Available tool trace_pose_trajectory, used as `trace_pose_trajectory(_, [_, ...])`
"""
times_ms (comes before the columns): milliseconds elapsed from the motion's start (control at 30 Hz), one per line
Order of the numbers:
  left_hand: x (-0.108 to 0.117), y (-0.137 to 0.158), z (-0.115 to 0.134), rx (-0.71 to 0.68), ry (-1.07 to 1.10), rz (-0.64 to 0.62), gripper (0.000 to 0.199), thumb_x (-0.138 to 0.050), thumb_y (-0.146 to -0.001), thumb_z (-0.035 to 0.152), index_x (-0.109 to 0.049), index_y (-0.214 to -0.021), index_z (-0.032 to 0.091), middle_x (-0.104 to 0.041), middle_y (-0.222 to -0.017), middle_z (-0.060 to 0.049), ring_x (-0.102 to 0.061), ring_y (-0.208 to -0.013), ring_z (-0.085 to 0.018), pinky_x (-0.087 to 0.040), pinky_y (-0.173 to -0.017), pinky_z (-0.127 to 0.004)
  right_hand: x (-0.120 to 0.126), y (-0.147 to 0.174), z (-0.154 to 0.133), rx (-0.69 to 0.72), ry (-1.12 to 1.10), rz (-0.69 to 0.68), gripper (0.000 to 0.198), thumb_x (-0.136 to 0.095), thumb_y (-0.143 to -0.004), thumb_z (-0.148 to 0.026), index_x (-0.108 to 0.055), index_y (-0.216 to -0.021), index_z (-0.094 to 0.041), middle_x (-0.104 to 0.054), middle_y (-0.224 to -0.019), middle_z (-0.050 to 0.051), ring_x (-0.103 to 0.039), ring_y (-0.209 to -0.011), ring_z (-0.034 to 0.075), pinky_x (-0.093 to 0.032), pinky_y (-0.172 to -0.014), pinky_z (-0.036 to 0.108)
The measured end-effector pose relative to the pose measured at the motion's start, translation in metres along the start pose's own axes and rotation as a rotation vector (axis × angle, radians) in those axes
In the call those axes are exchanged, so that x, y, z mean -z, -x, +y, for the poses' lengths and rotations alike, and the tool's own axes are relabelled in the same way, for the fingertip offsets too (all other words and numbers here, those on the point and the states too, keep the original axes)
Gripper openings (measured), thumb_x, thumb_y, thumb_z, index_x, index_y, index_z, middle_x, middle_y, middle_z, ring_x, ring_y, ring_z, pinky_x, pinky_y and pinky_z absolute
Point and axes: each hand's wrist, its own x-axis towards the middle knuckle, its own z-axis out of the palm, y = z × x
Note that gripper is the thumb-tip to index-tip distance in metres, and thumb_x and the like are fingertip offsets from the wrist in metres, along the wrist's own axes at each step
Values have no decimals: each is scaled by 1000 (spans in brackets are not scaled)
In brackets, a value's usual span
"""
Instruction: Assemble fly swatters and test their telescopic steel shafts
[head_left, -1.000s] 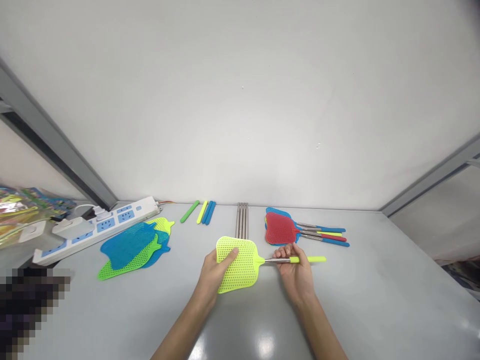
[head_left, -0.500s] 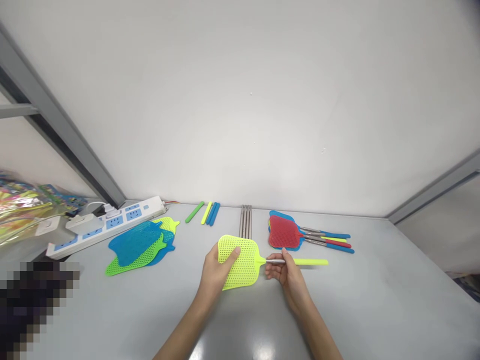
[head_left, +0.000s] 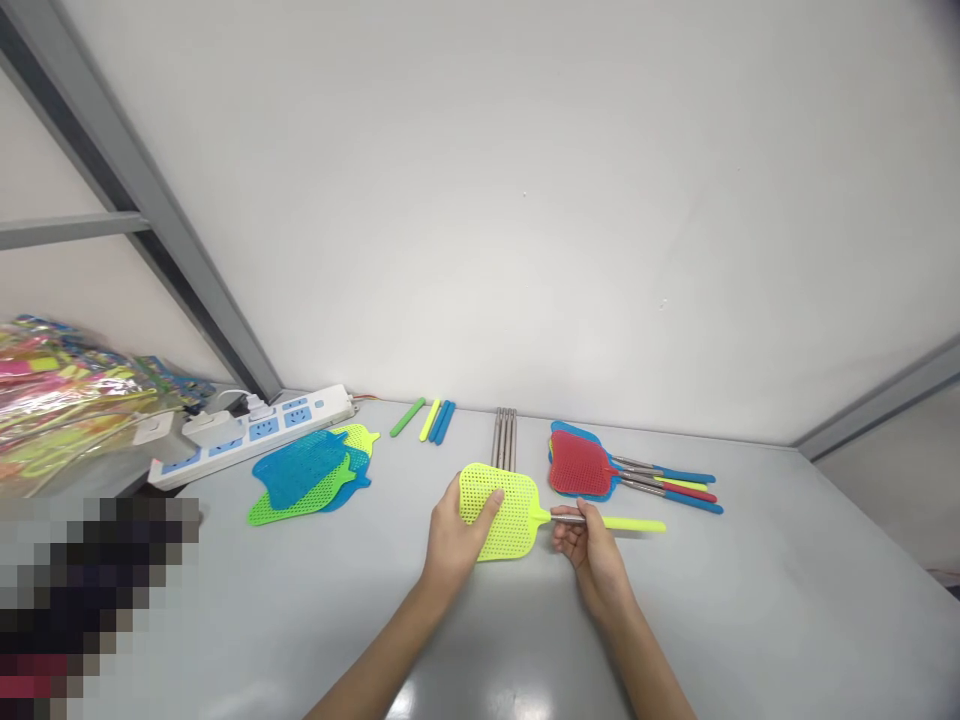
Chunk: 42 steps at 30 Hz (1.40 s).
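Swatter (head_left: 541, 517), one, yellow, between the hands | left hand (head_left: 452, 540) grips its head (head_left: 514, 520), fingers hidden behind | right hand (head_left: 601, 570) pinches its metal shaft (head_left: 560, 518), partly covering it | beyond left hand: four rods (head_left: 508, 440), near ends hidden; four loose handles (head_left: 430, 420) | left of that hand: overlapping heads (head_left: 300, 468), at least four | beyond right hand: four stacked swatters (head_left: 580, 465)

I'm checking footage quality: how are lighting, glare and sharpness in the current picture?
Head view: bright, fairly even light on the wall; head view: two bright reflections on the gray tabletop at bottom; head view: glints on the plastic packaging at left; head view: holes in the yellow-green fly swatter read clearly, while pixelation masks the lower left.
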Motion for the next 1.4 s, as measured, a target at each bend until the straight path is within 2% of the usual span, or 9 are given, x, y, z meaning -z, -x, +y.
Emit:
trace_pose_trajectory(133, [2, -1, -2, -41, -13, 6, 32, -53, -66, 41, -50, -89, 18, -60, -83, -4, -56, -78, -17, -42, -67, -25, -1, 1, -2, -64, -61, -17, 30, -51, -70, -40, -61, -74, -12, -53, -51, 2, -47, -47, 9, -40, -46, 20])
trace_pose_trajectory(267, [6, -7, -9, -3, 12, 47, 45, -53, -66, 41, -42, -103, 18, -61, -81, -5, -57, -75, -17, -42, -66, -26, -3, 2, 0, -119, -157, -66, 25, -55, -68, -37, -60, -75, -14, -51, -53, 0, -46, -48, 7, -40, -46, 17])
trace_pose_trajectory(433, [11, -15, -18, 15, 31, 82, 45, -52, -66, 43, -41, -102, 17, -61, -76, -5, -58, -66, -17, -43, -57, -25, -6, 3, 5, -122, -179, -131, 20, -60, -66, -30, -58, -78, -15, -52, -59, -1, -47, -52, 7, -41, -49, 17])
trace_pose_trajectory(633, [9, -18, -29, 14, 95, 86, 41, -50, -68, 44, -43, -100, 18, -62, -77, -4, -58, -64, -15, -42, -53, -23, -5, 2, 5, -72, -152, -152, 23, -61, -66, -27, -57, -85, -15, -55, -66, 1, -49, -56, 8, -43, -52, 18])
trace_pose_trajectory(867, [5, -15, -25, -11, 103, -18, 43, -49, -68, 44, -47, -99, 15, -56, -62, -1, -51, -53, -12, -38, -48, -20, -2, 0, 3, 19, -134, -21, 17, -63, -64, -26, -56, -71, -13, -54, -63, 0, -49, -57, 8, -44, -54, 18])
trace_pose_trajectory(1067, [2, -13, -26, -137, -72, -116, 40, -44, -71, 39, -45, -105, 17, -48, -60, 3, -37, -44, -6, -30, -44, -18, 4, -7, 5, 84, -169, 111, 19, -63, -63, -29, -54, -70, -14, -52, -60, -1, -49, -57, 7, -43, -54, 18])
trace_pose_trajectory(1233, [2, -12, -27, -150, -153, -148, 37, -42, -73, 35, -42, -106, 18, -45, -59, 4, -34, -44, -7, -27, -43, -19, 5, -9, 7, 110, -173, 106, 18, -63, -63, -28, -54, -68, -14, -52, -61, -1, -48, -56, 7, -43, -54, 17])
trace_pose_trajectory(1400, [2, -12, -26, -161, -231, -144, 33, -39, -73, 36, -45, -101, 19, -42, -56, 5, -37, -45, -9, -28, -45, -20, 4, -9, 6, 122, -159, 95, 17, -61, -64, -29, -53, -69, -14, -52, -60, -1, -48, -55, 7, -42, -53, 18])
